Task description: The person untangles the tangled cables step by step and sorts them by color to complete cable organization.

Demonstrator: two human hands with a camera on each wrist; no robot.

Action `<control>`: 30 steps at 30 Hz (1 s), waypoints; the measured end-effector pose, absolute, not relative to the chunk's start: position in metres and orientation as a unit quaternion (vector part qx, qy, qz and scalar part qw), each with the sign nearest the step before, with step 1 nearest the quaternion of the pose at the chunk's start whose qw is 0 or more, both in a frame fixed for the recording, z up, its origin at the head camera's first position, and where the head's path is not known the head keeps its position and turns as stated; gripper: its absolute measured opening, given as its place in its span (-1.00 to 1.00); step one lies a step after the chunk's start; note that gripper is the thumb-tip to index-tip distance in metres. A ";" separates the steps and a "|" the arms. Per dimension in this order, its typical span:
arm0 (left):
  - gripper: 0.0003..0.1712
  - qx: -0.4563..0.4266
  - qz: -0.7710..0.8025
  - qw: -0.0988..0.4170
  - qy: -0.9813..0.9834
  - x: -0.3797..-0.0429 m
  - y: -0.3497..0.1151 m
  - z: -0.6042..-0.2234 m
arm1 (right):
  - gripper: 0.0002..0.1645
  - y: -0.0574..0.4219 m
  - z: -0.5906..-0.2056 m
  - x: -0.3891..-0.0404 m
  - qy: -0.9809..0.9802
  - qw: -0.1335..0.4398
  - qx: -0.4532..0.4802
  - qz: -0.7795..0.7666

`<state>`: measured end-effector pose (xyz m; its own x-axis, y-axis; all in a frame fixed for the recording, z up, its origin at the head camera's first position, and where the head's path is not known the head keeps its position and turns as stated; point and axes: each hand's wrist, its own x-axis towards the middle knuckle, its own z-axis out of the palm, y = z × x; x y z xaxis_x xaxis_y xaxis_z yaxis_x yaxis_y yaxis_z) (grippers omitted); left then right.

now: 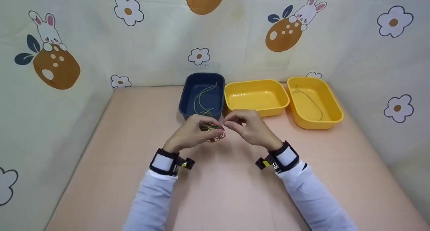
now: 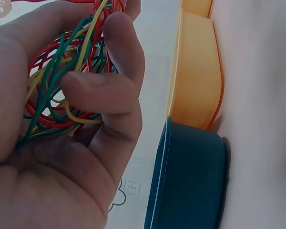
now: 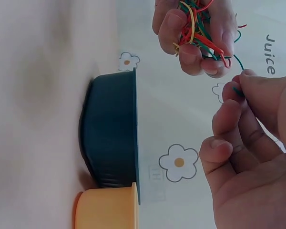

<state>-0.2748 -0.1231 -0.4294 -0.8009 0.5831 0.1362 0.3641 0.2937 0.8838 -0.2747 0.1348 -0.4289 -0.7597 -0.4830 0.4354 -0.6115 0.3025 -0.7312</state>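
Observation:
A tangled bundle of red, green and yellow strings (image 2: 47, 88) sits in my left hand (image 1: 191, 133), whose fingers curl round it. My right hand (image 1: 252, 128), just to its right, pinches the end of one green string (image 3: 239, 62) between thumb and index finger. That string runs from the bundle to the pinch, and a short green tip shows past the fingertips in the right wrist view. Both hands are raised in front of a dark blue bin (image 1: 185, 89), where thin yellow-green strings (image 1: 199, 98) lie. Part of the bundle is hidden behind the left fingers.
Right of the blue bin stand a yellow bin (image 1: 268, 111) and, farther right, a second yellow bin (image 1: 312, 124) with a thin green string (image 1: 314, 101) in it. The bins line the back of the pinkish table (image 1: 141, 123), before a patterned backdrop (image 1: 161, 39).

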 end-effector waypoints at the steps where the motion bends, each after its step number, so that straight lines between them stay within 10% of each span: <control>1: -0.85 0.298 0.516 0.106 0.796 -0.275 -0.123 -0.430 | -0.91 0.135 -0.428 -0.275 -0.806 0.071 0.339 0.481; 30: -0.83 0.268 0.550 -0.010 0.791 -0.276 -0.132 -0.423 | -0.94 0.179 -0.402 -0.282 -0.821 0.178 0.272 0.470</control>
<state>-0.2762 -0.1318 -0.4229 -0.8560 0.4128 0.3114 0.4354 0.2505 0.8647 -0.2815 0.1787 -0.4016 -0.7889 -0.2790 0.5476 -0.6135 0.4105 -0.6747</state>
